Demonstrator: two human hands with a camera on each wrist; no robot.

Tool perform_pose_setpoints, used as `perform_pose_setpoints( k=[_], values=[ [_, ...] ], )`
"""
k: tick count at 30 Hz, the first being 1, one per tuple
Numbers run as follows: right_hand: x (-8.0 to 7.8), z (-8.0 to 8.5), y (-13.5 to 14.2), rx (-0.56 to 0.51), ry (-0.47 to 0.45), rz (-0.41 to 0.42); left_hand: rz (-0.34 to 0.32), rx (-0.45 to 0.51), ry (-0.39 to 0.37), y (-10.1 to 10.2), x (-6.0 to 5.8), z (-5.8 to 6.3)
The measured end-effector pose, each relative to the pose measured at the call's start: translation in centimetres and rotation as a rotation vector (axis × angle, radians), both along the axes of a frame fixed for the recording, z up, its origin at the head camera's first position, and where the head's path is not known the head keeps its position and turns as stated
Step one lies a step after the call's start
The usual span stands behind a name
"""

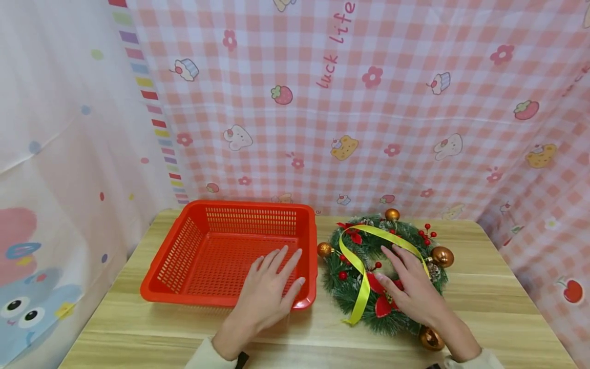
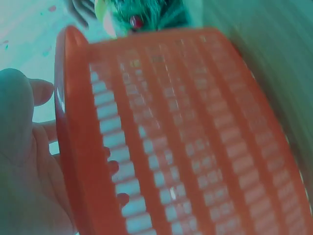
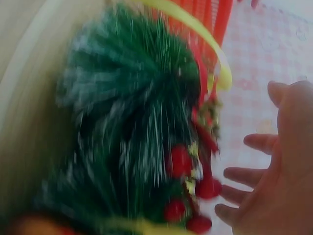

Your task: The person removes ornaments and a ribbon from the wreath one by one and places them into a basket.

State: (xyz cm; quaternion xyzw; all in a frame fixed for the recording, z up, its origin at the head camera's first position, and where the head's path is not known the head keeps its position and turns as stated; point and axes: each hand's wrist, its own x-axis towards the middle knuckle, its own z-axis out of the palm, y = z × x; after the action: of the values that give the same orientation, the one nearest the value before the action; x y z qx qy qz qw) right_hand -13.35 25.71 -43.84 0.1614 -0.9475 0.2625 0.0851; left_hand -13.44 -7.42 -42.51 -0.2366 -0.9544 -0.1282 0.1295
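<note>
A red plastic basket with slotted walls stands on the left of the table, with nothing in it. Over its near right part my left hand spreads its fingers, holding nothing. To the right lies a green Christmas wreath with red berries, a red flower and copper-coloured balls. A loose yellow ribbon curls across it. Above the wreath's right side my right hand reaches with fingers extended. The right wrist view shows that hand beside the berries, nothing in its grasp.
The wood-grain table has bare surface in front of the basket and right of the wreath. A pink checked cloth hangs behind it, and a white printed curtain hangs at the left. Copper balls stick out past the wreath's edge.
</note>
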Motion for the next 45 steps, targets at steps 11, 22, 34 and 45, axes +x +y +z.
perform_pose_setpoints(
  k=[11, 22, 34, 45],
  values=[
    [-0.7, -1.3, -3.7, 0.051, -0.111, -0.064, -0.011, -0.068, -0.167, 2.7, -0.3, -1.3],
    [-1.2, -1.9, -4.7, 0.171, -0.144, -0.172, -0.034, -0.133, -0.118, 2.9, -1.1, -1.4],
    [-1.4, -3.0, -5.0, 0.327, -0.117, -0.177, -0.029, -0.098, -0.166, 2.5, -2.2, -1.4],
    [-1.4, -3.6, -3.7, 0.344, -0.019, -0.109, -0.031, -0.076, -0.182, 2.4, -2.8, -1.5]
  ],
)
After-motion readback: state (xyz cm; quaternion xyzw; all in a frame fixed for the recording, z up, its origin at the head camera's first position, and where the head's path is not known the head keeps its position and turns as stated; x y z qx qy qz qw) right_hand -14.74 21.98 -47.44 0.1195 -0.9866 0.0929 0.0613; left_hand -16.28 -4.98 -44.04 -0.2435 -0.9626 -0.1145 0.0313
